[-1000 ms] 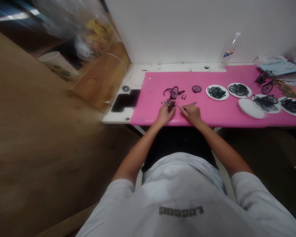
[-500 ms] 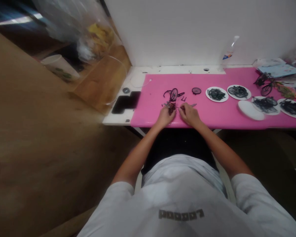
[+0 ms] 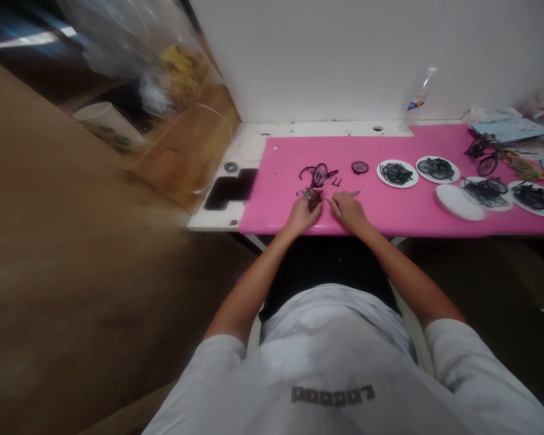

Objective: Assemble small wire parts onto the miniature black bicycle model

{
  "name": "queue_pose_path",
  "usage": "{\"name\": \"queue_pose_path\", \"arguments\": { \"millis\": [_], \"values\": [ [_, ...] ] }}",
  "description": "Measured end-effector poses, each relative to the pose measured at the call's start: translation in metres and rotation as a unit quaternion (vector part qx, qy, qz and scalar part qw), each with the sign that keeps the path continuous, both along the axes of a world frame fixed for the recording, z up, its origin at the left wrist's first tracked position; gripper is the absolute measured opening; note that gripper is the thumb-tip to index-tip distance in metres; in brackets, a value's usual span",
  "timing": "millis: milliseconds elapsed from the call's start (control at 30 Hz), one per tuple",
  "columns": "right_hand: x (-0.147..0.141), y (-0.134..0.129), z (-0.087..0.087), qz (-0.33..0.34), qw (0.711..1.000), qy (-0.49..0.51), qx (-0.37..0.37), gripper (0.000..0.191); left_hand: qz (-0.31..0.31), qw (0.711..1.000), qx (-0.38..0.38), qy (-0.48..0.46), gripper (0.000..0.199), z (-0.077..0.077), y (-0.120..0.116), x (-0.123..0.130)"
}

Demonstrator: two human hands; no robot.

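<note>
Near the front edge of the pink mat, my left hand (image 3: 303, 214) is closed around a dark miniature bicycle frame (image 3: 315, 197). Just to its right my right hand (image 3: 347, 209) is pinched, with a thin dark tip pointing from its fingers towards the frame; the rest is hidden. Beyond my hands lie a small spoked wheel (image 3: 320, 174), a curved black piece (image 3: 305, 173) and a small forked part (image 3: 336, 182). A flat grey piece (image 3: 355, 193) shows beside my right fingers. Another wheel (image 3: 359, 167) lies further back.
White plates of black parts stand to the right, including a plate of thin pieces (image 3: 417, 179) and a plate of wheels (image 3: 456, 164). An assembled miniature bicycle (image 3: 487, 158) stands behind them. Dark phones (image 3: 230, 192) lie left, and a clear bottle (image 3: 420, 93) stands at the back.
Both hands stay in nearly the same place. The fingers of my right hand have shifted slightly, and the view has moved a little.
</note>
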State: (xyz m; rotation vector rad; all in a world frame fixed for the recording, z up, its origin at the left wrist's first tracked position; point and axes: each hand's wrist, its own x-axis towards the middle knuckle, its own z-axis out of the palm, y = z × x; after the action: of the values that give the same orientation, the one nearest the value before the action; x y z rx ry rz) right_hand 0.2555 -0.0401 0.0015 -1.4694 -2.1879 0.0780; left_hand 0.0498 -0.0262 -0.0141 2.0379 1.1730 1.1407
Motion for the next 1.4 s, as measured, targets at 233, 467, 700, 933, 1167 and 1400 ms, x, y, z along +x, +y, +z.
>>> {"name": "queue_pose_path", "arguments": {
  "millis": [233, 467, 700, 933, 1167, 1400],
  "values": [
    [0.0000, -0.0049, 0.0034, -0.003, 0.999, 0.036, 0.012, 0.030, -0.001, 1.000, 0.005, -0.004, 0.043, 0.0039, -0.0025, 0.0022],
    [0.0001, -0.0008, -0.0039, 0.008, 0.997, 0.077, 0.013, 0.022, 0.021, 1.000, -0.003, 0.003, 0.036, 0.0016, -0.0011, 0.0021],
    [-0.0002, 0.0010, -0.0023, -0.021, 0.999, 0.020, -0.013, 0.032, 0.022, 0.999, 0.016, 0.035, 0.040, 0.0019, -0.0020, 0.0020],
    [-0.0008, -0.0042, 0.0027, 0.002, 0.998, 0.063, 0.011, 0.027, 0.015, 1.000, 0.011, 0.016, 0.039, 0.0012, -0.0010, 0.0021],
    [0.0005, -0.0016, -0.0008, 0.012, 0.998, 0.061, -0.001, 0.020, 0.017, 1.000, 0.006, 0.002, 0.036, 0.0003, -0.0003, 0.0021],
    [-0.0005, 0.0008, 0.0003, 0.012, 0.999, 0.033, -0.016, 0.023, 0.023, 1.000, 0.002, 0.008, 0.036, 0.0039, -0.0025, 0.0025]
  ]
}}
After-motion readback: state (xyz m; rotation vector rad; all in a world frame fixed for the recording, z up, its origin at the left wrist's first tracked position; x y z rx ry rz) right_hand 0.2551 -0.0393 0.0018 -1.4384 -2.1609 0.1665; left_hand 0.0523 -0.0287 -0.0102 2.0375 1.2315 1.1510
